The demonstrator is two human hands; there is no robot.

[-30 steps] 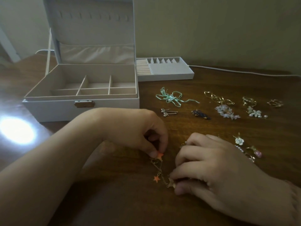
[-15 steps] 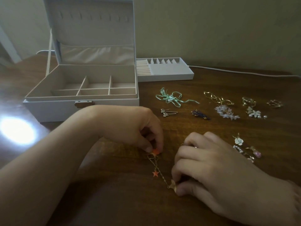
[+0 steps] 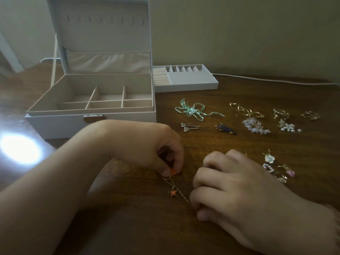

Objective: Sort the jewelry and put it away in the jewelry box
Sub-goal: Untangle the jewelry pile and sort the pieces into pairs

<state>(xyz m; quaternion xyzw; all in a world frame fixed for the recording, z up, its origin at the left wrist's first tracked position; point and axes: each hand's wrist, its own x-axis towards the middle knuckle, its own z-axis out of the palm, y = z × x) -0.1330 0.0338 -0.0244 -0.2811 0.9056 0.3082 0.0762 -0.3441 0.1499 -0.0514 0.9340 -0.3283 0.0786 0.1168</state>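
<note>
A thin gold chain with orange star charms (image 3: 173,192) lies stretched on the dark wooden table. My left hand (image 3: 156,150) pinches the orange star at its upper end. My right hand (image 3: 230,188) pinches the chain's lower end between thumb and curled fingers. The white jewelry box (image 3: 92,122) stands open at the back left, its lid upright and its divided compartments bare.
A white ring tray (image 3: 185,85) sits right of the box. Loose pieces lie across the table: a mint ribbon bow (image 3: 193,111), two stud pins (image 3: 189,126), a dark brooch (image 3: 226,128), gold and flower earrings (image 3: 255,126), pearl and pink pieces (image 3: 276,168). A white cable (image 3: 276,80) runs along the wall.
The chain has been pulled out straighter between my hands. My left hand drew its star end slightly up and left; my right hand shifted a little down with the other end.
</note>
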